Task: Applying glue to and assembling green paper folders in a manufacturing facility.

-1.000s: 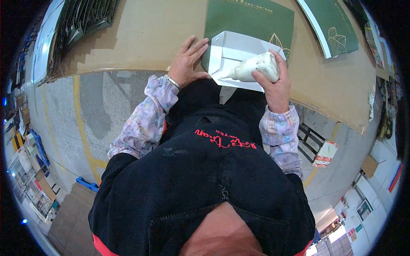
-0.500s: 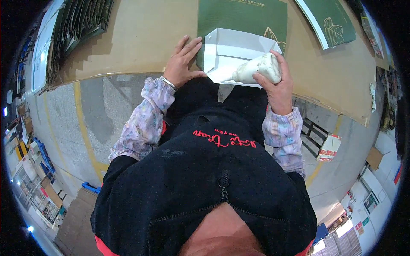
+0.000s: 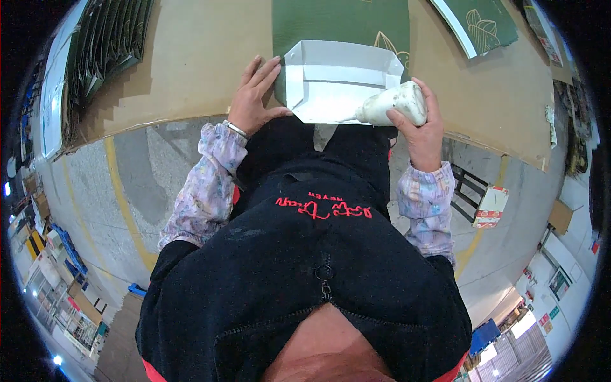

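Observation:
A white squeeze bottle (image 3: pixel 391 106), marked with dark specks, lies tilted in my right hand (image 3: pixel 423 130). Its narrow nozzle points left, down at the near edge of a white folded card piece (image 3: pixel 340 95), the bottle hiding that piece's right corner. The piece has raised flaps along its far side and ends, and rests on a green printed sheet (image 3: pixel 337 22). My left hand (image 3: pixel 254 102) is open beside the left flap, fingers stretched out, fingertips at its upper left corner and thumb by the near left corner.
Brown cardboard (image 3: pixel 203 57) covers the worktable. A stack of dark green folded pieces (image 3: pixel 105 48) stands at the far left. Another green piece with a white edge (image 3: pixel 480 28) lies at the far right. A dark metal frame (image 3: pixel 468 191) stands below the table's right side.
The bottle in my right hand has shifted right along the near edge of the white piece. My left hand keeps its place at the left flap. The whole view has shifted slightly.

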The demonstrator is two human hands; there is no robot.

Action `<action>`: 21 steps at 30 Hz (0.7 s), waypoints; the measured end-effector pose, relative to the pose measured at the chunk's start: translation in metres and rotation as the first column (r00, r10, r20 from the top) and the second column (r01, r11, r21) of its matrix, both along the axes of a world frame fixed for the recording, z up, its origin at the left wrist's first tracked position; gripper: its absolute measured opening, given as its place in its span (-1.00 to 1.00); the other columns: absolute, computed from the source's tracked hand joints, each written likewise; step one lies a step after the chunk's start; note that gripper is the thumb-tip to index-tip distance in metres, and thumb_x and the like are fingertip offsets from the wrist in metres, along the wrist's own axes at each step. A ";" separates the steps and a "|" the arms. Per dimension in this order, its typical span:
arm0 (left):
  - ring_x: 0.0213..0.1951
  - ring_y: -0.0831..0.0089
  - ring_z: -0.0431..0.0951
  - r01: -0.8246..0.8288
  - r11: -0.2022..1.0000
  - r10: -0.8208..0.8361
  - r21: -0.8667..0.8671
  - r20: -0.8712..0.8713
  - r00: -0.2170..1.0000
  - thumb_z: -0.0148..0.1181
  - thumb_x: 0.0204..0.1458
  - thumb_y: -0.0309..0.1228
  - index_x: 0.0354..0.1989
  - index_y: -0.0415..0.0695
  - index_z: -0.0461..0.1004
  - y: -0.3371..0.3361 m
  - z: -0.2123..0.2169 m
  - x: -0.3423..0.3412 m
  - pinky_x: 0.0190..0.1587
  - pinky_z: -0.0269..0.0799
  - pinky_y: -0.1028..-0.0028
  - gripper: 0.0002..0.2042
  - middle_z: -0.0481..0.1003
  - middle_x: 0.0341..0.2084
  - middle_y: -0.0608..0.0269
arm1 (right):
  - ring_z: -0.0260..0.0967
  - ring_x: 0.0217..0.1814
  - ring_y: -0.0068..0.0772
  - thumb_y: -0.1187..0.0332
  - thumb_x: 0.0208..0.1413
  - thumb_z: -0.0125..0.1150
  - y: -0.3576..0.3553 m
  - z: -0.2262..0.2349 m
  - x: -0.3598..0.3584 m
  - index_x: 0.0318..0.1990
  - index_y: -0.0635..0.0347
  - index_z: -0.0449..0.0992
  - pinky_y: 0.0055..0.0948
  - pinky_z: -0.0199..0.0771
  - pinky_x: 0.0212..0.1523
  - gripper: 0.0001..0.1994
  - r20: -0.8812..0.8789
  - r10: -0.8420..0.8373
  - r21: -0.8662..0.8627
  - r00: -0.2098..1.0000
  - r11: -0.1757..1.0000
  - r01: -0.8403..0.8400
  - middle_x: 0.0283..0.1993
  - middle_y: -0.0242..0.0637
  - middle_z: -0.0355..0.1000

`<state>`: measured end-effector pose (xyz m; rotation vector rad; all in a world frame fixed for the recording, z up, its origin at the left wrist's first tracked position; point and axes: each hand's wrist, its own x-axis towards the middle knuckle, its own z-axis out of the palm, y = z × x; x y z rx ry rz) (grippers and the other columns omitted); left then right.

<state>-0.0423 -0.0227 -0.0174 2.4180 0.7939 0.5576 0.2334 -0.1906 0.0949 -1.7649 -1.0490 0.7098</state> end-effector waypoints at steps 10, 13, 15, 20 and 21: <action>0.36 -0.01 0.03 0.000 1.000 0.000 0.028 0.004 1.000 0.54 -0.47 -0.21 0.25 -0.17 0.27 0.000 0.003 0.001 0.36 0.05 0.16 -0.06 0.20 0.31 0.26 | 0.39 -0.01 -0.39 0.41 -0.10 0.46 -0.023 -0.001 0.029 0.18 0.23 0.29 -0.42 0.45 0.01 -0.35 0.003 -0.120 -0.013 0.993 0.993 0.120 -0.01 -0.18 0.40; 0.36 -0.01 0.03 -0.005 1.000 0.005 0.019 0.005 1.000 0.54 -0.48 -0.19 0.25 -0.16 0.28 0.000 0.001 0.001 0.37 0.05 0.15 -0.05 0.20 0.31 0.24 | 0.40 -0.02 -0.39 0.39 -0.10 0.46 -0.029 -0.001 0.038 0.18 0.24 0.29 -0.42 0.45 0.01 -0.35 0.045 -0.141 -0.003 0.989 0.990 0.141 -0.01 -0.19 0.40; 0.35 0.00 0.03 -0.001 1.000 0.001 0.028 0.004 1.000 0.54 -0.48 -0.19 0.25 -0.16 0.28 -0.001 0.002 0.000 0.36 0.05 0.15 -0.05 0.20 0.31 0.23 | 0.40 -0.02 -0.39 0.38 -0.10 0.47 -0.031 0.002 0.041 0.18 0.25 0.29 -0.42 0.45 0.01 -0.34 0.050 -0.150 0.001 0.987 0.989 0.150 -0.01 -0.18 0.40; 0.35 0.00 0.04 0.004 1.000 -0.004 0.023 0.001 1.000 0.55 -0.49 -0.22 0.25 -0.16 0.28 -0.001 0.003 0.002 0.36 0.06 0.15 -0.05 0.21 0.31 0.22 | 0.40 -0.02 -0.39 0.37 -0.11 0.48 -0.038 0.007 0.048 0.17 0.27 0.29 -0.42 0.44 0.01 -0.34 0.035 -0.191 -0.012 0.981 0.981 0.192 -0.02 -0.17 0.40; 0.35 0.00 0.04 -0.001 1.000 0.001 0.016 0.005 1.000 0.55 -0.50 -0.23 0.24 -0.16 0.28 -0.001 0.003 0.003 0.36 0.06 0.15 -0.05 0.20 0.31 0.22 | 0.40 -0.02 -0.39 0.37 -0.11 0.48 -0.039 0.007 0.050 0.17 0.27 0.29 -0.42 0.44 0.01 -0.34 0.036 -0.194 -0.010 0.980 0.981 0.195 -0.02 -0.17 0.40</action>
